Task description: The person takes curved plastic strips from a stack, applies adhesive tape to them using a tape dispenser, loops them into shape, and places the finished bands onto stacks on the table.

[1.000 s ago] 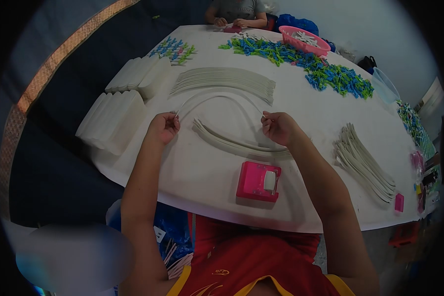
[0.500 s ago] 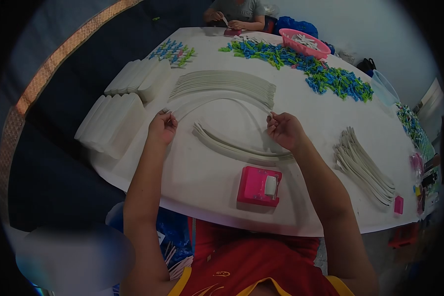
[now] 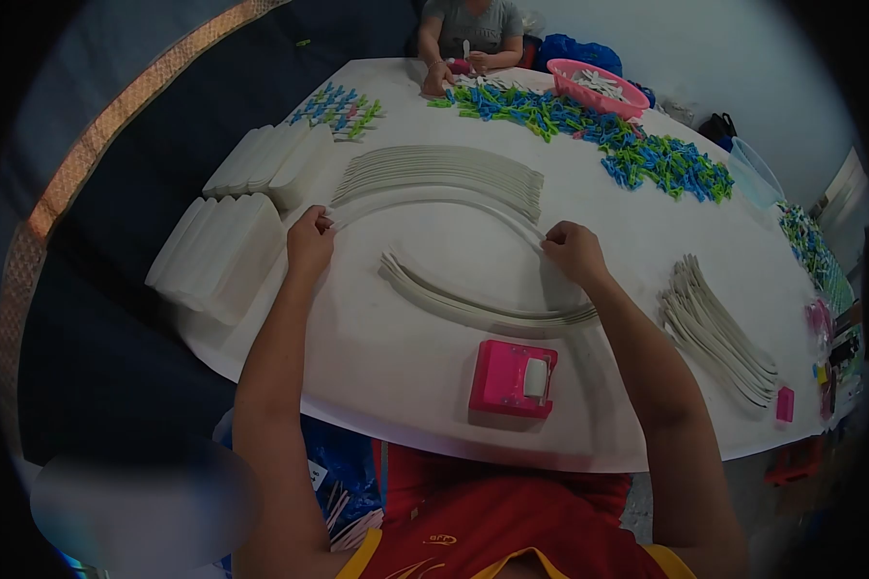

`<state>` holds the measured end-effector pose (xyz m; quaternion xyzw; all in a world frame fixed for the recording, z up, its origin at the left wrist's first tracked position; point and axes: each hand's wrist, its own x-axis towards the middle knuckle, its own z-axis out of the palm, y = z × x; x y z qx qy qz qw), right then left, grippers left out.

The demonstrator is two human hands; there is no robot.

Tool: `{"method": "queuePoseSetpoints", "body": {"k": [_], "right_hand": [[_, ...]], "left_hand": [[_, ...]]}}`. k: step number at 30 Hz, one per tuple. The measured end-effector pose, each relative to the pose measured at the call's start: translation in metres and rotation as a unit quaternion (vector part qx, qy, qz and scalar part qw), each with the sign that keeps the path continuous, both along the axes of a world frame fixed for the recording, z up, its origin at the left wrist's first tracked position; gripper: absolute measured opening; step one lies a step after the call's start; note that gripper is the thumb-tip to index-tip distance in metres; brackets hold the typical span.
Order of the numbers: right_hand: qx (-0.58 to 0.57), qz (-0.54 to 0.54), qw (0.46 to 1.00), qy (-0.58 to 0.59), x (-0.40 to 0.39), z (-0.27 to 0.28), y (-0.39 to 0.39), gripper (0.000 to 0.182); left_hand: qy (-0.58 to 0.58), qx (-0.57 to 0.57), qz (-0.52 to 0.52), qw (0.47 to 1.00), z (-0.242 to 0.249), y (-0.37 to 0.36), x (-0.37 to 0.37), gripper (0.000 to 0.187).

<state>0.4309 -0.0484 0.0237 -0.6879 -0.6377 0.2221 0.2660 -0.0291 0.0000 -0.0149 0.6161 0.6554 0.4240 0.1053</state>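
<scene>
Tabletop [image 3: 377, 357]: dispenser [image 3: 497, 384] near edge, gap below strip [image 3: 432, 202], both hands' [image 3: 309, 243] [image 3: 577, 255] fingers [image 3: 556, 234] clamped on it

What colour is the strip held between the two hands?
Pale, greyish white. The head view shows the strip best, arched between the left hand and right hand.

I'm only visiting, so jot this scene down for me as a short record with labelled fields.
Left hand: pinches one end of a strip
Right hand: pinches the other end
Strip shape: bowed, arching away from the person
Beyond strip: row of strips
Nearer: curved strips, pink dispenser
Table's left: white stacks
Table's right: strip bundle
Far side: clips, pink basket, another person
</scene>
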Motion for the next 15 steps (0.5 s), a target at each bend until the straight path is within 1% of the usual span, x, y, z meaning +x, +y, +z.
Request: {"method": "queuePoseSetpoints", "body": {"k": [1,2,3,4,6,11,15], "right_hand": [[0.0,-0.001,1.0,0.0,0.001,-0.006,0.005,0.018],[0.032,0.007,0.999,-0.013,0.004,-0.017,0.012,0.019],[0.063,0.015,0.998,-0.025,0.003,-0.02,0.014,0.02],[0.062,0.015,0.998,-0.025,0.003,-0.023,0.017,0.02],[0.099,0.01,0.995,-0.019,0.0,-0.028,0.022,0.023],[0.094,0.005,0.995,-0.027,-0.004,-0.032,0.033,0.022],[0.095,0.001,0.995,-0.018,-0.005,-0.034,0.035,0.022]], "left_hand": [[-0.006,0.008,0.004,1.0,-0.003,0.006,-0.003,0.036],[-0.011,0.016,0.008,1.0,-0.006,0.013,-0.005,0.035],[-0.012,0.015,0.008,1.0,-0.006,0.018,-0.005,0.035],[-0.004,0.014,0.018,1.0,-0.007,0.023,-0.005,0.034],[0.004,0.01,0.031,0.999,-0.01,0.03,-0.008,0.033],[0.001,0.01,0.062,0.998,-0.017,0.042,-0.014,0.033],[0.004,0.0,0.082,0.997,-0.011,0.039,-0.009,0.032]]}}
